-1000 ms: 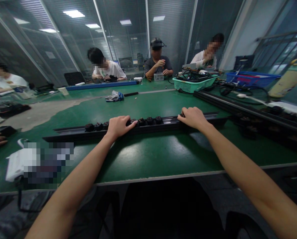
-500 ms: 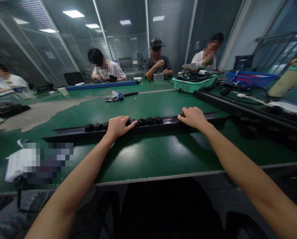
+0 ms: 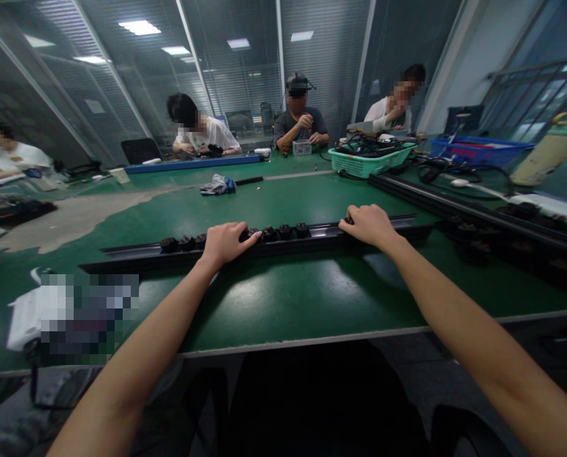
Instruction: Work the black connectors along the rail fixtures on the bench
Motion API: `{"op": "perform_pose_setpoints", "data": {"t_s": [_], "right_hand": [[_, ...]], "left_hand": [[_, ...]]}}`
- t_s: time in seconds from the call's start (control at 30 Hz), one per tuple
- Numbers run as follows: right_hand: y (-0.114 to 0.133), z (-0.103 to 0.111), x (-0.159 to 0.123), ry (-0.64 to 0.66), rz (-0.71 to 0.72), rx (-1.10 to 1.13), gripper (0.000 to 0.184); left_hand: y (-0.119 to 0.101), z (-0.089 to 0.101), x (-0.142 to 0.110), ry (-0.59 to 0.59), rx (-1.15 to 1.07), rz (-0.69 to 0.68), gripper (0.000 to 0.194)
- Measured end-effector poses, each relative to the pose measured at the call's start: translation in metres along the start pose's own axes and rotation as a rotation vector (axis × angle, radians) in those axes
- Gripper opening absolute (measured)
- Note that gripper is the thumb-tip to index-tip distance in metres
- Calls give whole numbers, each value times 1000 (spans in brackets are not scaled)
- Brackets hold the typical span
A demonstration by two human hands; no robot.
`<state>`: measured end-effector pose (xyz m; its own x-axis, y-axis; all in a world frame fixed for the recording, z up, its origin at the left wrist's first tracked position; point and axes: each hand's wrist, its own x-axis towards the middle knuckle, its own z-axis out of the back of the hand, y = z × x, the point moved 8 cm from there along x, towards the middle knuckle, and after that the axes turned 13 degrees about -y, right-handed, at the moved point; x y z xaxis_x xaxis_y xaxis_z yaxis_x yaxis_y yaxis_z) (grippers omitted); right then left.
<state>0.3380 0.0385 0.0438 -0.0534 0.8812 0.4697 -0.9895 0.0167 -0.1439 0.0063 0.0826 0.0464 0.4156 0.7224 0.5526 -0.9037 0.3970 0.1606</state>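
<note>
A long black rail lies across the green table in front of me, with several small black round-topped blocks seated in a row along it. My left hand is closed over the row near its middle, thumb pointing right along the blocks, fingers curled down on the far side and partly hidden. Farther right, past a bare stretch of channel, my right hand is closed at the rail. A small dark block shows between its thumb and fingers.
At right lie another black rail and more dark blocks. A green basket of cables, a blue tray and a crumpled cloth stand farther back. A white device sits front left. Several people work opposite.
</note>
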Motion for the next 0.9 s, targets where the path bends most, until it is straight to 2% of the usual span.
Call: {"op": "perform_pose_setpoints", "data": {"t_s": [0.9], "right_hand": [[-11,-4,1,-1,-14,2,46]], "left_hand": [[1,0,0,-5,-7,2,68]]}}
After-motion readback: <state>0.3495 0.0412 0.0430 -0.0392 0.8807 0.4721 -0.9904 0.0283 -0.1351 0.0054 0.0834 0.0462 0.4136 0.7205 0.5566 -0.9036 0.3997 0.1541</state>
